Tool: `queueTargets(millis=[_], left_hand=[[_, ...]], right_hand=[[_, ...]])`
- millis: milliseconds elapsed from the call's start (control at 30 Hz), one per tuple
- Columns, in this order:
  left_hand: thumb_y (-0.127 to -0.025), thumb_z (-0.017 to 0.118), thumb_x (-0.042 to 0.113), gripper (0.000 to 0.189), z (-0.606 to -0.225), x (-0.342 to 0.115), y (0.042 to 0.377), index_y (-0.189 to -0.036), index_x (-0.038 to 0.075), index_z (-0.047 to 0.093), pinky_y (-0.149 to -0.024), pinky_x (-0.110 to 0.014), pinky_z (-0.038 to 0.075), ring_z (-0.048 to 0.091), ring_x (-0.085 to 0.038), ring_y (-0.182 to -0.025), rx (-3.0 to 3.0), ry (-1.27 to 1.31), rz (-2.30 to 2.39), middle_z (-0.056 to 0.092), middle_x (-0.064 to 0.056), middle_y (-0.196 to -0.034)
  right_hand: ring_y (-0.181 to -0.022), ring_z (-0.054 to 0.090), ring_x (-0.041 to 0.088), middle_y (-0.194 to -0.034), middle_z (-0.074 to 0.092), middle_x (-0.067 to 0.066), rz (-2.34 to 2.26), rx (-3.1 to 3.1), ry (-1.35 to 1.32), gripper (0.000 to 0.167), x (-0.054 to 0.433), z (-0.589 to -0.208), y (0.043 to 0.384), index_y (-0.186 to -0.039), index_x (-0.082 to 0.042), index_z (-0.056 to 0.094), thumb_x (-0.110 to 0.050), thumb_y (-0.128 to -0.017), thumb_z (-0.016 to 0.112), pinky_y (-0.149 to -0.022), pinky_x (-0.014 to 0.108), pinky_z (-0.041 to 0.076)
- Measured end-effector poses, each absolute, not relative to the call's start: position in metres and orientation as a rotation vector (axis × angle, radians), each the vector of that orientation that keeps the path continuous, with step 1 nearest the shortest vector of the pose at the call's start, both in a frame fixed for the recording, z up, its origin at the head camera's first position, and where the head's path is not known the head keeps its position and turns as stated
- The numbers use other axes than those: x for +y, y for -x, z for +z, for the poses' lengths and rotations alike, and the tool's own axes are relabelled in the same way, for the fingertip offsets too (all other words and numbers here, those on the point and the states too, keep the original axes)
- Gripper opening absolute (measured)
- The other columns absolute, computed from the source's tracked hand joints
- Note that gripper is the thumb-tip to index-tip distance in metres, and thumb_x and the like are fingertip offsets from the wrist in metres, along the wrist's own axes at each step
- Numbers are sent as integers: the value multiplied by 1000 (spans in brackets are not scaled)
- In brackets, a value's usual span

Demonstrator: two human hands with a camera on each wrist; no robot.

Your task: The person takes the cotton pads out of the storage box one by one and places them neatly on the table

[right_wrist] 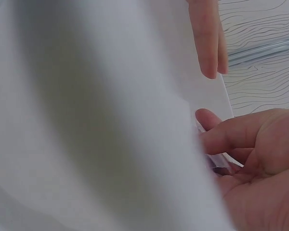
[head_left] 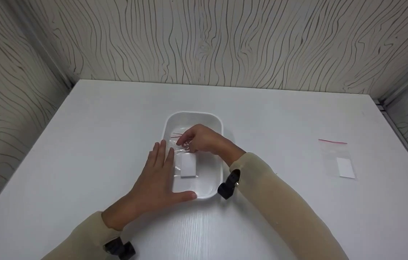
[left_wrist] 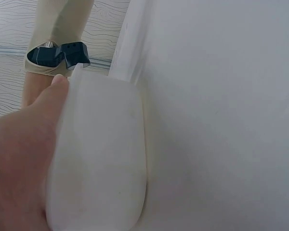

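Observation:
A white rounded tray (head_left: 210, 177) stands on the table, holding a clear zip bag (head_left: 179, 148) with a red strip and a white rectangular piece (head_left: 188, 166) at its lower part. My right hand (head_left: 205, 141) reaches into the tray, its bent fingers pinching the bag's plastic near the red strip. In the right wrist view, crinkled clear film (right_wrist: 220, 161) shows between those fingers. Alongside the tray's left side lies my left hand (head_left: 153, 184), fingers extended and thumb at the front rim. The left wrist view shows that thumb against the tray's outer wall (left_wrist: 101, 154).
On the right of the white table (head_left: 272, 126) lies another clear zip bag (head_left: 330, 155) with a red strip and a white piece inside. Wood-grain patterned panels (head_left: 204, 43) stand behind and at both sides of the table. Both sleeved wrists wear dark clips.

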State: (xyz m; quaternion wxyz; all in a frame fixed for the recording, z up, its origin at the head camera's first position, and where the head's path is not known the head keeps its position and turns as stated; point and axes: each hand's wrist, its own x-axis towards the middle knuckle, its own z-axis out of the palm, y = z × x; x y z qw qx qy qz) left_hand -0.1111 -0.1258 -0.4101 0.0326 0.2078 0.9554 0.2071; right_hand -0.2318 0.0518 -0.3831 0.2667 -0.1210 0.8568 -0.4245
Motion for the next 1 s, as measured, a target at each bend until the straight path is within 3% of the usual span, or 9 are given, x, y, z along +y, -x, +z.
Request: queueTargets(millis=[333,600,1000], left_hand=[[-78,67,77,127,-410,-126,111,-156,-12,21,-123,-56,7,-5,-45,-154,2936,-641,655,3,-32,-165],[-78,69,75,126,-410,-126,111,-156,-12,21,-124,-55,6,-5,-45,-154,2936,-635,651,1,-31,-165],[-78,69,76,130,-409,-126,111,-157,-12,16,-124,-54,6,-8,-42,-154,2914,-603,684,-1,-29,-166]], right_hand=[[-92,59,14,-109,74,7,-1155,2318,328,40,54,-381,234,-114,-3,77,16,-83,61,-72,22,48],[-86,58,11,-101,74,6,-1231,2313,293,37,58,-379,238,-114,-1,76,15,-83,63,-67,19,47],[-92,60,14,-107,73,4,-1201,2299,241,33,65,-369,242,-118,-6,76,7,-89,67,-79,25,53]])
